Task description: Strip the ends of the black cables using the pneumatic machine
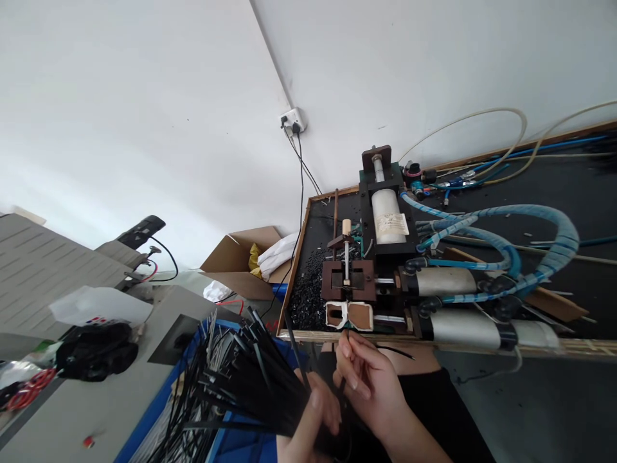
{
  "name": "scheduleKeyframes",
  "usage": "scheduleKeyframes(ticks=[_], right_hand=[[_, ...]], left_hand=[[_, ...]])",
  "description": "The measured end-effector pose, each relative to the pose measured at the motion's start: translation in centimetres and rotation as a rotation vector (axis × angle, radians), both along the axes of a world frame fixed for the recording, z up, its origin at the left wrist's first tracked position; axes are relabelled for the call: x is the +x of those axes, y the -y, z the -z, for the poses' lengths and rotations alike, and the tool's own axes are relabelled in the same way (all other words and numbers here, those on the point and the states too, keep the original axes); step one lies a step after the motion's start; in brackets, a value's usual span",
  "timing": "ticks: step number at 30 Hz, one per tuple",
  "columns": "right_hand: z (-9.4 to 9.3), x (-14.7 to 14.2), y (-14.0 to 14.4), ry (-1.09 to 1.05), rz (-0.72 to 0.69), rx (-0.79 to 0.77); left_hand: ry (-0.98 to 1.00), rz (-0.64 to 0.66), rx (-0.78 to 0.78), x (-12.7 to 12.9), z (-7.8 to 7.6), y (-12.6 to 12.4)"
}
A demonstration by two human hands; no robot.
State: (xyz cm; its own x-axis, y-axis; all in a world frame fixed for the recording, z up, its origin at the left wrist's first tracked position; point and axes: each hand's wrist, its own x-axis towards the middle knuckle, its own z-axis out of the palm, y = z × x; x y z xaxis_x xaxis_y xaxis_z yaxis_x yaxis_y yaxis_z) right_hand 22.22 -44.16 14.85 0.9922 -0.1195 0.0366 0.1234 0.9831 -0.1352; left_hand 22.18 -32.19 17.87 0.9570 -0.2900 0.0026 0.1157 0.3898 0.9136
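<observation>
Near the bottom centre, the left hand point(308, 424) is clenched around the gathered ends of a bundle of black cable ties point(241, 379), which fans out to the left over a blue bin point(231, 444). The right hand point(371, 386) pinches a single tie point(395, 351) between thumb and fingertips, just near the front edge of the worktop point(554, 186), below the small press fixture point(349, 283) with its white jaws. The ties look light, thin and springy, smooth enough to slide out of a loose grip; the bundle is best held tight at its gathered end, and a single tie close to its tip so it does not flex. Air cylinders point(453, 302) with blue hoses point(540, 225) lie to the right.
</observation>
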Motion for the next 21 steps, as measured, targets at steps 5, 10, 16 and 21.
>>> scheduleKeyframes(ticks=[5, 10, 16, 21], right_hand=[[-0.4, -0.2, -0.3, -0.015, 0.036, -0.035], [0.1, -0.4, -0.6, -0.104, 0.118, -0.452], [2.4, 1.1, -0.5, -0.154, 0.051, -0.993], [2.5, 1.7, 0.0, -0.214, 0.130, -1.271]], left_hand=[[-0.013, -0.020, 0.007, -0.3, -0.3, -0.3], [-0.021, -0.012, 0.028, -0.7, -0.4, 0.0], [-0.050, 0.040, 0.071, -1.7, 0.1, 0.8], [-0.067, 0.048, 0.094, -2.0, 0.2, 0.7]])
